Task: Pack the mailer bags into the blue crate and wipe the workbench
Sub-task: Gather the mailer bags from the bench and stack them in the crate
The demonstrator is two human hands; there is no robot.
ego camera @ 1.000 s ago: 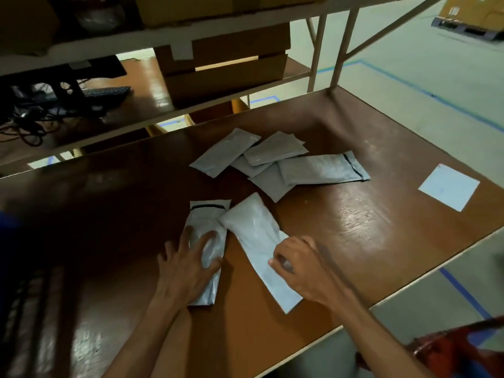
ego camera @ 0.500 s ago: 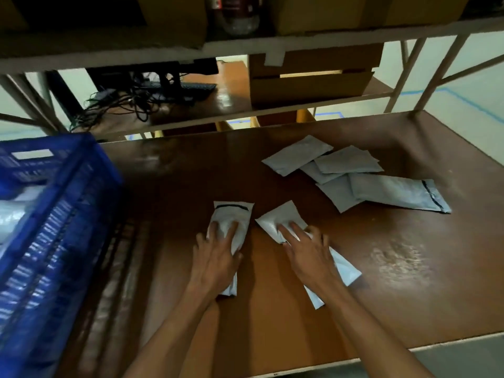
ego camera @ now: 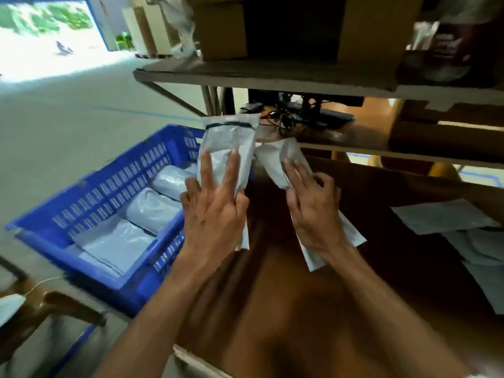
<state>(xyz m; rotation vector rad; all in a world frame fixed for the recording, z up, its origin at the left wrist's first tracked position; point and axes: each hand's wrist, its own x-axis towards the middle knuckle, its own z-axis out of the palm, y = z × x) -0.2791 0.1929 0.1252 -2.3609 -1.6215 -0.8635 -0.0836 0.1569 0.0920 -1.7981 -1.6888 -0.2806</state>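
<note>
Both bags are now up off the bench point(ego camera: 300, 309); half a second ago they lay flat under the palms. Left hand point(ego camera: 212, 214) grips the black-striped mailer bag point(ego camera: 229, 143), two fingers point(ego camera: 232, 173) straight on its face, the rest curled at its edge. Right hand point(ego camera: 313, 214) pinches the second mailer bag point(ego camera: 281, 159). Blue crate point(ego camera: 109, 192) at 9 o'clock, packed bags point(ego camera: 147, 211) already inside. Loose bags point(ego camera: 447, 219) wait at 3 o'clock. Judgement: carry under way, several trips left, wiping not begun
</note>
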